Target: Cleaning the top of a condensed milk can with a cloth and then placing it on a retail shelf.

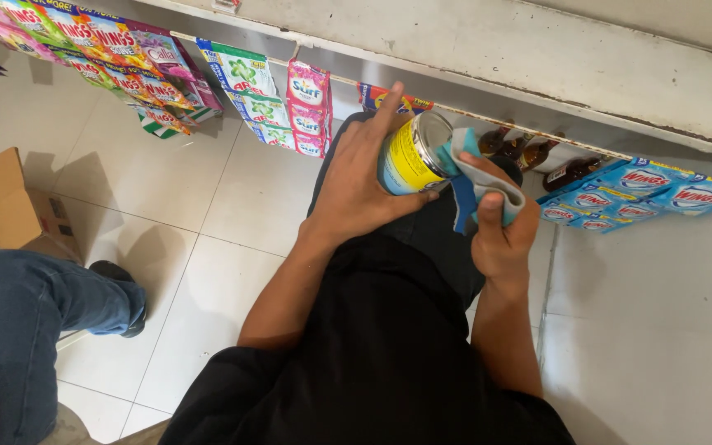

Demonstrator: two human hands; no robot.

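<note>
All dark clothes on this one: a plain black top with short sleeves, no print or logo showing from above, and dark trousers below it that look near-black with a bit of a denim feel. Both forearms are bare from the sleeve down, no watch, no bracelets, no gloves. The left hand and right hand show no rings, and the fingers have short nails.
</note>
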